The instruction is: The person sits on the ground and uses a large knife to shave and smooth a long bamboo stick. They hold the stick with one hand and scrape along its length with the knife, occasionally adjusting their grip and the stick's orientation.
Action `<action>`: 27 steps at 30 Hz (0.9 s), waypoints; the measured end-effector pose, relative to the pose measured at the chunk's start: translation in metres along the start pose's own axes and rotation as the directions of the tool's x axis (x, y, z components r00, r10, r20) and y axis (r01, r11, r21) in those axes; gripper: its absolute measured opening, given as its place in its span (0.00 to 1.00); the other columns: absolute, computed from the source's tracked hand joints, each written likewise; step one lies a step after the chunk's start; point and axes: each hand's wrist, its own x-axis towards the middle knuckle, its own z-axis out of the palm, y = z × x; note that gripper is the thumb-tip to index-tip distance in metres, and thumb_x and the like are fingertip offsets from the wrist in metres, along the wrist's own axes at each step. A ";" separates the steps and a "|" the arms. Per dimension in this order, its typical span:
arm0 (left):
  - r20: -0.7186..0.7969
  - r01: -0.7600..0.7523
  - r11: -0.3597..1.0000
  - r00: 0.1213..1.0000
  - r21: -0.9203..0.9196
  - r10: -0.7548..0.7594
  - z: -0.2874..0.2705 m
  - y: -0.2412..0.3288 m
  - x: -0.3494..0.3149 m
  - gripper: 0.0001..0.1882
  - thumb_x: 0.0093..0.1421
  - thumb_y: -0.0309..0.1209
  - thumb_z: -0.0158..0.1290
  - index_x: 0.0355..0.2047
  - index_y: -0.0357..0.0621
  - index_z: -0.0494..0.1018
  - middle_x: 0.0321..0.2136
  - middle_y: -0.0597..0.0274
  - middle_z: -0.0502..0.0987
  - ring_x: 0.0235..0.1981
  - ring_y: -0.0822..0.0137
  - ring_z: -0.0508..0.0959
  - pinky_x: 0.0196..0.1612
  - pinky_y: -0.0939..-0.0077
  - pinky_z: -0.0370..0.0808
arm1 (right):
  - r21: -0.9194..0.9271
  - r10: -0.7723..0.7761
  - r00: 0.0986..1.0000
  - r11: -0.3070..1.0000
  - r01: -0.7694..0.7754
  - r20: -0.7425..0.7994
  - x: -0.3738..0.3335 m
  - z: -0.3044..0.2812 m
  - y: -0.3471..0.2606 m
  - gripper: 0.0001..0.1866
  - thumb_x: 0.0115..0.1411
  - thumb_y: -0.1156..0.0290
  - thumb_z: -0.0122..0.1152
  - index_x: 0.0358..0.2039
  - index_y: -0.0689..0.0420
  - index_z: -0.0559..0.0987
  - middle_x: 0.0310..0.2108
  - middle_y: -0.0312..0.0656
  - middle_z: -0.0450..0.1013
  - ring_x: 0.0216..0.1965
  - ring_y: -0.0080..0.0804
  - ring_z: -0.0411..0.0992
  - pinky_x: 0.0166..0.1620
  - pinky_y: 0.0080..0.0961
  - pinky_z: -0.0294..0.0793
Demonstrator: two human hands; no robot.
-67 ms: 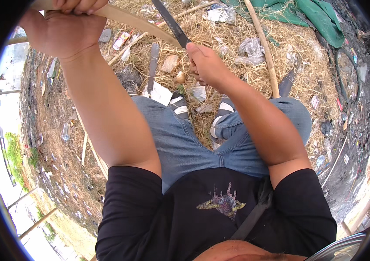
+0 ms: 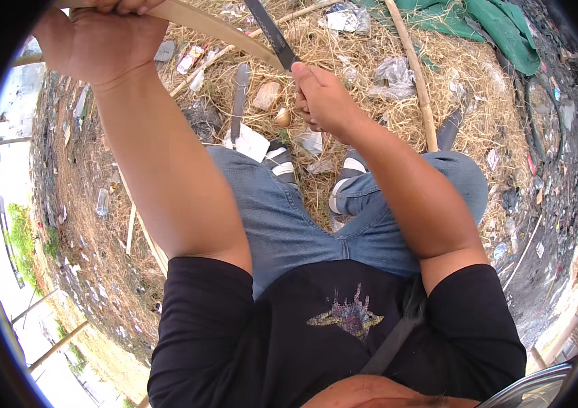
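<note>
At the upper left, my left hand [image 2: 102, 44] has its fingers wrapped round a pale, flat bamboo strip [image 2: 214, 28], which slants down toward the middle. My right hand [image 2: 326, 98] grips a knife with a dark blade [image 2: 270, 32]. Only the end of its handle region shows at my fist, and the blade tip runs out of view at the top. The strip's lower end meets the blade close to my right fist; whether they touch I cannot tell. Below them, a second dark flat blade [image 2: 239, 102] lies near my left foot.
Dry straw [image 2: 343, 64] strewn with litter covers the ground. A bamboo pole [image 2: 415, 75] lies beyond my right knee, beside another dark flat blade [image 2: 449, 130]. Green sheeting [image 2: 506, 34] is bunched at the upper right. A white paper piece [image 2: 251, 144] lies by my left shoe.
The knife blade has shifted slightly to the right, and my left hand with the bamboo strip is a touch higher. Both grips are the same.
</note>
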 end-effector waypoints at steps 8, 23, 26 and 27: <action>-0.064 -0.049 0.998 0.997 -0.040 0.046 -0.021 0.017 -0.020 0.35 0.43 0.73 0.62 0.19 0.54 0.69 0.17 0.77 0.54 0.23 0.76 0.54 0.32 0.78 0.53 | -0.289 -0.244 0.968 0.932 0.218 -0.057 0.010 0.019 0.017 0.25 0.74 0.49 0.44 0.37 0.60 0.74 0.20 0.34 0.67 0.21 0.22 0.67 0.25 0.24 0.68; -0.228 -0.068 0.985 0.968 0.158 0.103 -0.007 0.015 -0.010 0.37 0.46 0.74 0.58 0.18 0.51 0.68 0.16 0.71 0.53 0.22 0.73 0.54 0.31 0.77 0.52 | -0.308 -0.027 0.995 0.951 -0.005 -0.101 0.008 -0.001 0.026 0.23 0.74 0.52 0.44 0.42 0.62 0.75 0.23 0.38 0.69 0.22 0.28 0.70 0.29 0.31 0.72; -0.254 -0.352 0.827 0.834 0.439 0.490 0.054 -0.032 0.003 0.29 0.71 0.61 0.36 0.23 0.54 0.57 0.15 0.76 0.52 0.14 0.77 0.51 0.17 0.80 0.49 | -0.227 0.012 0.997 0.973 -0.030 -0.079 0.006 0.008 0.017 0.24 0.74 0.54 0.43 0.45 0.65 0.76 0.25 0.41 0.70 0.26 0.33 0.78 0.32 0.34 0.76; -0.201 -0.369 0.786 0.832 0.496 0.518 0.054 -0.033 0.005 0.29 0.71 0.61 0.36 0.23 0.54 0.58 0.15 0.75 0.52 0.14 0.77 0.50 0.17 0.81 0.49 | -0.216 -0.065 0.995 0.975 0.047 -0.077 0.004 0.010 0.017 0.25 0.74 0.53 0.43 0.44 0.65 0.76 0.26 0.41 0.70 0.27 0.33 0.78 0.32 0.34 0.76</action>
